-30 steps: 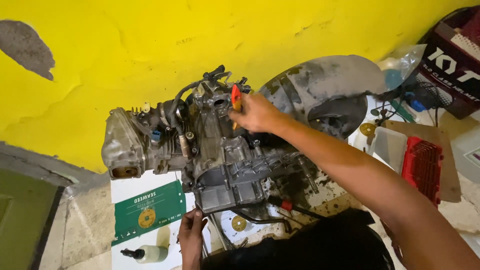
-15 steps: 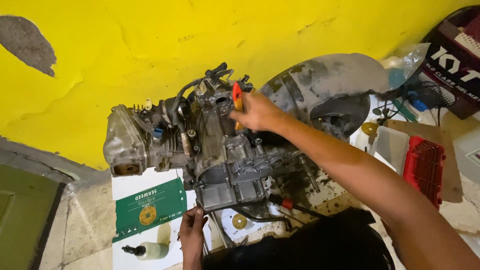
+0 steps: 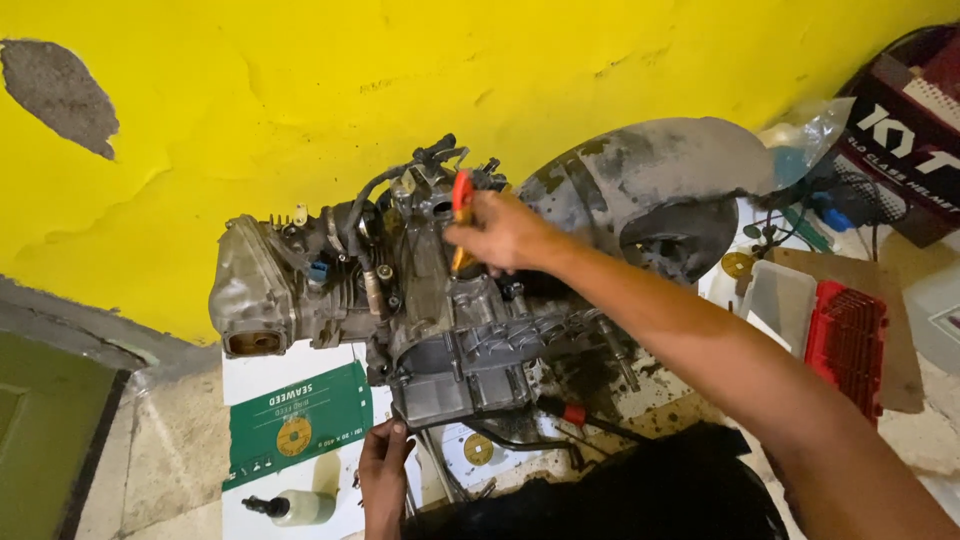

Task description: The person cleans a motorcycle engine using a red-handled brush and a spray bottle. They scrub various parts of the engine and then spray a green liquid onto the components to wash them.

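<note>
Reaching across a dirty grey motorcycle engine (image 3: 440, 310), the person's right hand (image 3: 500, 235) has its fingers wrapped around a screwdriver (image 3: 462, 205) with a red and yellow handle, held upright against the top of the engine. The tip is hidden behind the metal. The left hand (image 3: 383, 475) rests low at the near edge of the engine, fingers half curled beside a thin rod; whether they grip it cannot be told.

The engine lies on its side on white and green cardboard (image 3: 295, 420) on the floor, close against a yellow wall (image 3: 300, 110), with a dusty grey mudguard (image 3: 650, 190) just behind it. It looks heavy, rigid and greasy, so probably slippery to bare skin; the ribbed cylinder on the left and the solid case edges seem the firmest places to hold. The hoses and wires on top look too soft to bear weight. A red plastic grille (image 3: 848, 345) lies well apart on the right.
</note>
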